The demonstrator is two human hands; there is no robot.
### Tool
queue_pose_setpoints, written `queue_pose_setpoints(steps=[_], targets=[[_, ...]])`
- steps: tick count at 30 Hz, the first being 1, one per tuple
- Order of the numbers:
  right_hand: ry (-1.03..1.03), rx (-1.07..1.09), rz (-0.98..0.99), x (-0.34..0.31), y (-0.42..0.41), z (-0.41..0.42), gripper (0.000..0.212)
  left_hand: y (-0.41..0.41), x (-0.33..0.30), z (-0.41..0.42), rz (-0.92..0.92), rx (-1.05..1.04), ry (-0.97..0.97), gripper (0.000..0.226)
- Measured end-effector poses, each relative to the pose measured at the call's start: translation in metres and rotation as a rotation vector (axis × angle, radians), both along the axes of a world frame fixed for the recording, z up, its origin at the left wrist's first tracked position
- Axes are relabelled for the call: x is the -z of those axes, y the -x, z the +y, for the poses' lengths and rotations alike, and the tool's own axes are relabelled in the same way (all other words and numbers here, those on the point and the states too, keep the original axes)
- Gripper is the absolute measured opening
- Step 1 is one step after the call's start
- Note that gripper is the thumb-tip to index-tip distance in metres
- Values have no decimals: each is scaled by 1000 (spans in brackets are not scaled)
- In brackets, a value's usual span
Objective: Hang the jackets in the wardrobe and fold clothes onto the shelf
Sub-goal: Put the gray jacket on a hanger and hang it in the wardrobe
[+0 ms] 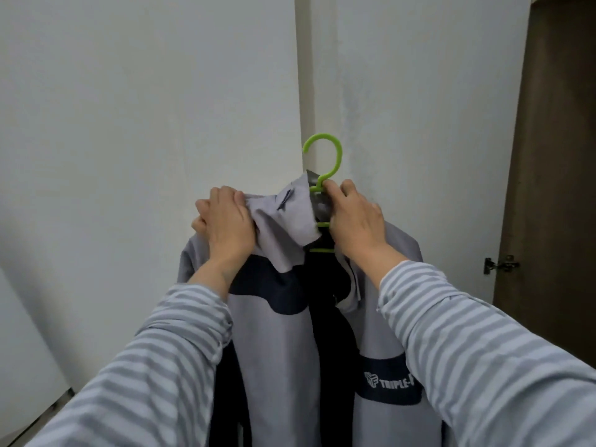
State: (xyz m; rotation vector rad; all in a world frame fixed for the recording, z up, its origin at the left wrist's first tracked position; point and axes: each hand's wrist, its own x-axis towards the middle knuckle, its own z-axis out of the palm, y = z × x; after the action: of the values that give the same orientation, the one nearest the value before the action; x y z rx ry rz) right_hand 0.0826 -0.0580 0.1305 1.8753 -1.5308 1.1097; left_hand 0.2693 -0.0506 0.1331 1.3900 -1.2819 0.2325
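Note:
A grey jacket (277, 333) with dark navy panels and a white logo on the chest hangs in front of me on a lime-green plastic hanger (325, 156). The hanger's hook stands free in the air, not on any rail. My left hand (225, 227) grips the jacket's left shoulder and collar. My right hand (354, 221) holds the hanger's neck and the right side of the collar. The collar flap is folded over between my hands. Most of the hanger's body is hidden under the fabric.
White walls (129, 124) meet in a corner behind the jacket. A brown wardrobe door (554, 156) with a metal hinge (500, 264) stands at the right edge. A white surface (22, 350) shows at the lower left.

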Motion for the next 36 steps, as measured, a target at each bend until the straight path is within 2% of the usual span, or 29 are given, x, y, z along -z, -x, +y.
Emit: queue_pose_setpoints(steps=[6,11,13,15,18,20,22,24,26,28,31,33,36], targets=[[-24,143,93,6,6,1,51,-10,-12,1,-83,-74,20,27],[37,263,116,18,23,1,55,-24,-13,6,-149,-114,44,27],[34,306,64,11,27,1,53,-23,-6,10,-199,-82,68,28],[-4,336,-43,1,33,0,53,-21,2,13,-224,36,88,28],[-43,324,-166,-5,42,2,55,-20,11,15,-233,186,26,27],[-40,285,-202,-3,44,5,56,-20,15,17,-217,222,13,25],[-22,244,-209,0,43,8,57,-18,20,15,-274,164,59,16],[19,224,-197,1,42,10,58,-11,23,12,-395,101,25,31],[66,203,-198,-3,42,12,58,1,24,7,-486,125,-78,47],[107,176,-222,-8,44,14,54,15,24,4,-493,165,-142,53],[150,190,-196,-14,56,19,39,39,19,1,-512,178,-87,56],[160,234,-153,-14,68,23,33,57,15,-1,-518,189,-56,52],[166,275,-82,-14,86,30,30,83,11,-5,-428,191,-38,42]])
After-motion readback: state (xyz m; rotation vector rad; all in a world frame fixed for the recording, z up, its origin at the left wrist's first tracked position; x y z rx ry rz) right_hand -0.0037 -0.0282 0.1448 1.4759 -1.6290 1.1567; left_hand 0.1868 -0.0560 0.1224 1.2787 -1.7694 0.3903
